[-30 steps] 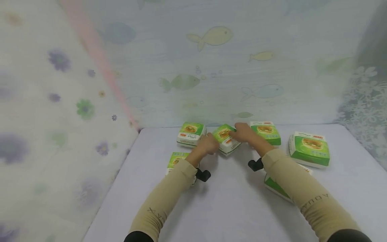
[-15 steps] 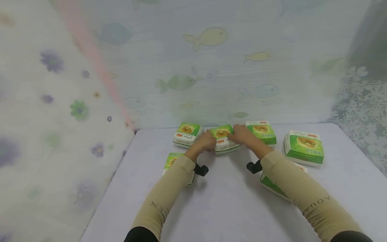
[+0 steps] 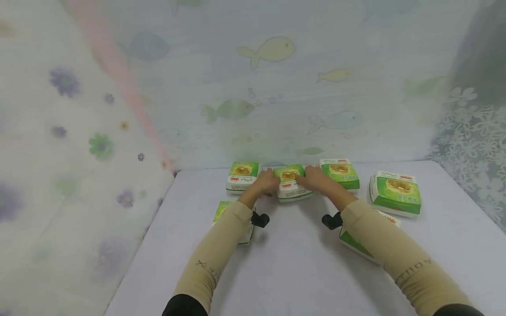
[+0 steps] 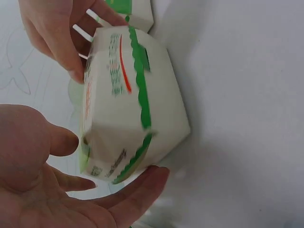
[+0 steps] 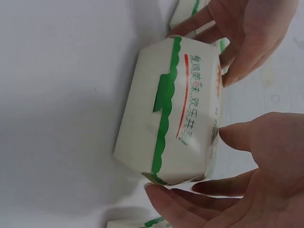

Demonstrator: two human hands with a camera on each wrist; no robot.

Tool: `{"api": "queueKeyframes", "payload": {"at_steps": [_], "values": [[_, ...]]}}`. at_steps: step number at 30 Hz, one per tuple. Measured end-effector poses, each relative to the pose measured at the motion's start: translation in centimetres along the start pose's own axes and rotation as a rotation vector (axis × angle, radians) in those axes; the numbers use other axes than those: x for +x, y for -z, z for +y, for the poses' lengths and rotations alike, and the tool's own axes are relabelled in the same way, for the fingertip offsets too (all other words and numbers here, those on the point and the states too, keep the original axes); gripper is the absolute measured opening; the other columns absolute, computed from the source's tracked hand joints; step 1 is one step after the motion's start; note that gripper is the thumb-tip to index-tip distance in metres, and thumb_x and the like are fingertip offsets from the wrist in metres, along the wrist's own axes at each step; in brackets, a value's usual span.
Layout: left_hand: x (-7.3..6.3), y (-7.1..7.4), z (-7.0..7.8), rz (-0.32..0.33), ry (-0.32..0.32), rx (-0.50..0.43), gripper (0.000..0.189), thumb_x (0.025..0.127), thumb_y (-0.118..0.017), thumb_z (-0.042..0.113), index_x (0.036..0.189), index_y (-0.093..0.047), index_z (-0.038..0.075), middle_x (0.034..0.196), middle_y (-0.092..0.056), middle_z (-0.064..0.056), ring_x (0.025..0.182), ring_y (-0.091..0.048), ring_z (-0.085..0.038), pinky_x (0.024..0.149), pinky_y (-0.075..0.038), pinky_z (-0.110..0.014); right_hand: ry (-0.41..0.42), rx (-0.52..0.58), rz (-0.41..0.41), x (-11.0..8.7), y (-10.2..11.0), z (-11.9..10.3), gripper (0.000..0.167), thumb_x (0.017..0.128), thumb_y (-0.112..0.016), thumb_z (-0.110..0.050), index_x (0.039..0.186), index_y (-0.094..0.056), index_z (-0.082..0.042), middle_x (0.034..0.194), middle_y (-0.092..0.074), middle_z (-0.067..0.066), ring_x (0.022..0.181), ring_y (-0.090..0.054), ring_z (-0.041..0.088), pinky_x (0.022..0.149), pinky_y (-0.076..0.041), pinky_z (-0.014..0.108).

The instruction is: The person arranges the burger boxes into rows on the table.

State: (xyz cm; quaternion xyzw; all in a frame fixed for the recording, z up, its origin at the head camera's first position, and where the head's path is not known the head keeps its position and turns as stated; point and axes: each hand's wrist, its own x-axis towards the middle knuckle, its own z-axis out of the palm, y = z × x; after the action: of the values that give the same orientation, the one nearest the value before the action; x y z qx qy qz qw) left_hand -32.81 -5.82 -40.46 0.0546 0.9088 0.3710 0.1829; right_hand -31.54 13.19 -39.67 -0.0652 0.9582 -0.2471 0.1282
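Between my two hands, at the back middle of the table, sits a green and white burger box (image 3: 290, 175) with a burger printed on its lid. My left hand (image 3: 267, 182) holds its left side; in the left wrist view the fingers (image 4: 147, 185) reach the box's lower edge and the thumb is close by the lid. From the right, my right hand (image 3: 316, 179) grips it with the thumb over the lid, and its fingers (image 5: 164, 202) lie along the box's side in the right wrist view. The box's front flap, with a red line and green lettering, faces the wrist cameras.
Similar burger boxes stand around: one at back left (image 3: 243, 177), one back right (image 3: 340, 173), and one farther right (image 3: 396, 193). Another is partly behind the left forearm (image 3: 223, 208), another under the right forearm (image 3: 353, 243). A fish-patterned curtain (image 3: 237, 131) hangs behind the white table (image 3: 292, 263).
The middle burger box has turned from a slanted position to nearly square with the table's back edge. The back-left box also lies straighter, and the view has shifted slightly.
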Motion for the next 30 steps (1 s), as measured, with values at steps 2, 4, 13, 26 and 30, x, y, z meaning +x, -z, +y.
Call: {"api": "queueKeyframes", "payload": {"at_steps": [2,4,13,26,30], "values": [[-0.3,-0.1,0.1,-0.011,0.003,0.011,0.056,0.109,-0.041,0.022,0.153,-0.030,-0.011,0.145,-0.045,-0.029,0.104,-0.062,-0.033,0.080,-0.061,-0.042,0.007,-0.003,0.003,-0.1,0.1,0.0,0.054,0.107,-0.047,-0.032,0.129,-0.052,0.017,0.106,-0.063,0.023,0.091,-0.058,0.031,0.081,-0.052,0.042],[-0.7,-0.2,0.2,-0.019,0.013,0.008,0.055,0.110,-0.041,0.025,0.151,-0.033,-0.010,0.135,-0.052,-0.027,0.092,-0.063,-0.029,0.080,-0.061,-0.041,0.014,0.001,0.009,-0.3,0.3,-0.1,0.052,0.107,-0.048,-0.031,0.126,-0.054,0.017,0.102,-0.063,0.022,0.087,-0.059,0.030,0.077,-0.051,0.040],[-1.3,-0.7,-0.1,-0.055,0.026,-0.054,0.056,0.111,-0.037,0.025,0.156,-0.028,-0.006,0.125,-0.058,-0.022,0.091,-0.064,-0.028,0.083,-0.060,-0.042,-0.008,0.080,-0.078,-1.5,0.8,-0.4,0.050,0.109,-0.043,-0.026,0.133,-0.048,0.018,0.104,-0.060,0.020,0.090,-0.063,0.029,0.078,-0.058,0.040],[-0.3,-0.6,-0.7,-0.077,-0.026,-0.176,0.059,0.111,-0.031,0.021,0.159,-0.012,-0.007,0.140,-0.048,-0.026,0.115,-0.057,-0.031,0.093,-0.056,-0.044,0.010,0.146,-0.086,-0.6,0.4,0.2,0.041,0.106,-0.043,-0.023,0.122,-0.054,0.013,0.096,-0.062,0.015,0.080,-0.059,0.023,0.072,-0.051,0.033],[0.4,-0.7,-0.7,-0.044,-0.040,-0.167,0.057,0.111,-0.028,0.022,0.159,-0.016,-0.006,0.136,-0.050,-0.026,0.115,-0.056,-0.033,0.093,-0.055,-0.046,-0.008,0.125,-0.072,0.1,0.2,0.5,0.044,0.106,-0.042,-0.025,0.125,-0.053,0.013,0.096,-0.060,0.015,0.079,-0.057,0.022,0.070,-0.048,0.031]]}}
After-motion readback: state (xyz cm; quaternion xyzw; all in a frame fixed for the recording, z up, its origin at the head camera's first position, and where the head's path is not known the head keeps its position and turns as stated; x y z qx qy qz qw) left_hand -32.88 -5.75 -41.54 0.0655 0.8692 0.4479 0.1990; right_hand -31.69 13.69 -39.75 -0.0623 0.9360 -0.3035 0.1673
